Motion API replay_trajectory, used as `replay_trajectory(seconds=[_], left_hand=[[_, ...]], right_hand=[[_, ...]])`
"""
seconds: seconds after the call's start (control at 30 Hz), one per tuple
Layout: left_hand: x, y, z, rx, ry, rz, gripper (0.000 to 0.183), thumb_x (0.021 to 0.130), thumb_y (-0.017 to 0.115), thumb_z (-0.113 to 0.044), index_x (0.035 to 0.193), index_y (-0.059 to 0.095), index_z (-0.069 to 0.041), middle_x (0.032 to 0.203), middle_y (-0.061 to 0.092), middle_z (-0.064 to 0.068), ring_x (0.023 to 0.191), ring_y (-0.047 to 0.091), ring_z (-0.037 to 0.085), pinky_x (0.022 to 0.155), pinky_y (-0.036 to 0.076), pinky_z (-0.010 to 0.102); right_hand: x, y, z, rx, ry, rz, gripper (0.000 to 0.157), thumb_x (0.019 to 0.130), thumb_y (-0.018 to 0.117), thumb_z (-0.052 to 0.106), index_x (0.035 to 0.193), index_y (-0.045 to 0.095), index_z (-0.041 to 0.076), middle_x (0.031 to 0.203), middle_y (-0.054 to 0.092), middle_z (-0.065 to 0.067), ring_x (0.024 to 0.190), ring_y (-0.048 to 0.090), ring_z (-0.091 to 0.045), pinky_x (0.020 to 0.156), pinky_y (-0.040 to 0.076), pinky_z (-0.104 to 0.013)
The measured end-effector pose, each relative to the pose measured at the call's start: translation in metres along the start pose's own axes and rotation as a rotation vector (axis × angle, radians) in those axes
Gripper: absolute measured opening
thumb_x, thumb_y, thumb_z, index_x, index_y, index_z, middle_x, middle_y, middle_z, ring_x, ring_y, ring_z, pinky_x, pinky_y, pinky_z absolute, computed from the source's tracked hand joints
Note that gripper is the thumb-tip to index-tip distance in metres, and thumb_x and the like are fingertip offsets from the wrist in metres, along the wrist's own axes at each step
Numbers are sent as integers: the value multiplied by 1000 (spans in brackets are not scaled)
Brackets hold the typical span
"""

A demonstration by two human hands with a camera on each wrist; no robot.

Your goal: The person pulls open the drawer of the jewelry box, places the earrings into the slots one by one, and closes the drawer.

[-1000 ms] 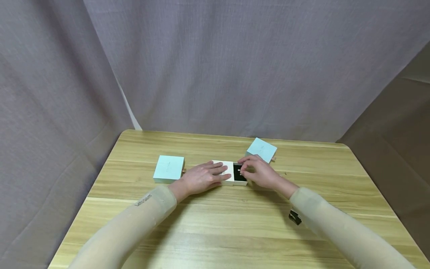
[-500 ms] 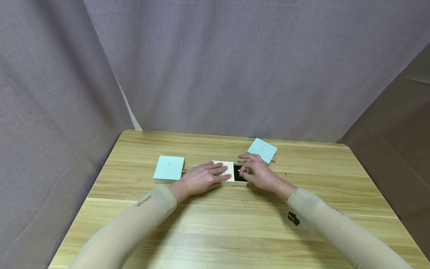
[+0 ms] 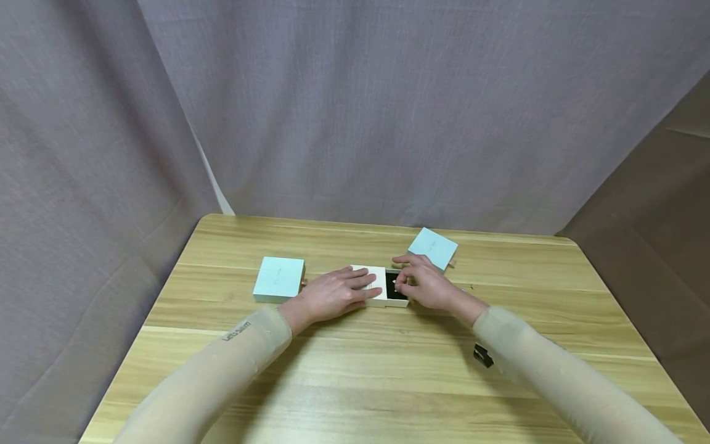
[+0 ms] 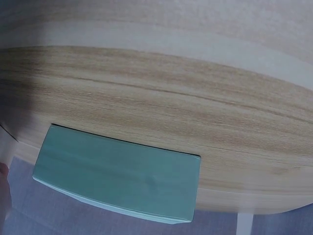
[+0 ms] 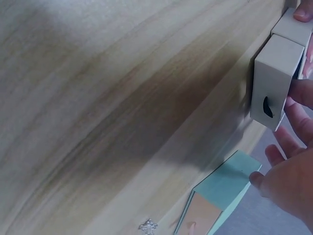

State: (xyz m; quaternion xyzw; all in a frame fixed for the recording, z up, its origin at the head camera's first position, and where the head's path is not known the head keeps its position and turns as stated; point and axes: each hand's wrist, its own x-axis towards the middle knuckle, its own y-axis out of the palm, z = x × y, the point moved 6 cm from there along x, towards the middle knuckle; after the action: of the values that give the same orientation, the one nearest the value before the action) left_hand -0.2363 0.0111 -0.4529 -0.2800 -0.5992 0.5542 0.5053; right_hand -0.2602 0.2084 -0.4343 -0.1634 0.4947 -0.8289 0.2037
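Note:
A white drawer box (image 3: 379, 271) lies mid-table, its drawer (image 3: 397, 303) pulled out to the right, with a black lining (image 3: 391, 292) inside. My left hand (image 3: 338, 291) rests with spread, straight fingers on the box's cover. Thumb and forefinger of my right hand (image 3: 432, 287) pinch a small shiny piece of jewelry (image 3: 394, 282) at the lining; its kind is mostly hidden by the fingertips. In the right wrist view the drawer's front (image 5: 268, 93) shows a dark thumb slot, with my right fingers at its open top.
One pale green box (image 3: 279, 277) stands left of my left hand, filling the lower left wrist view. Another pale green box (image 3: 434, 247) with a small pull tab sits behind my right hand. On the table near it lies a silver ornament (image 5: 147, 226). A small black object (image 3: 483, 356) shows beside my right sleeve.
My right forearm has shifted slightly left, and its outer fingers have lifted and spread while thumb and forefinger stay at the black lining. My left hand and the boxes keep their places.

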Motion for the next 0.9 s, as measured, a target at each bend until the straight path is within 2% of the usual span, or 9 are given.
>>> replay_trajectory(seconds=[0.67,0.9], left_hand=[[0,-2,0,-11,3,-11,45,105,70,-30,149,66,-20,153,62,12,142,59,29,116,50,46],[0,-1,0,0,4,-17,45,105,71,-30,149,66,-20,152,62,12,141,59,29,116,51,46]], right_hand=[[3,1,0,-35,-3,-3,16,94,77,7,83,74,18,145,62,-22,139,49,-46,119,36,-66],[5,0,-2,-27,9,-7,13,95,78,9,87,72,16,143,63,-22,136,51,-45,118,39,-64]])
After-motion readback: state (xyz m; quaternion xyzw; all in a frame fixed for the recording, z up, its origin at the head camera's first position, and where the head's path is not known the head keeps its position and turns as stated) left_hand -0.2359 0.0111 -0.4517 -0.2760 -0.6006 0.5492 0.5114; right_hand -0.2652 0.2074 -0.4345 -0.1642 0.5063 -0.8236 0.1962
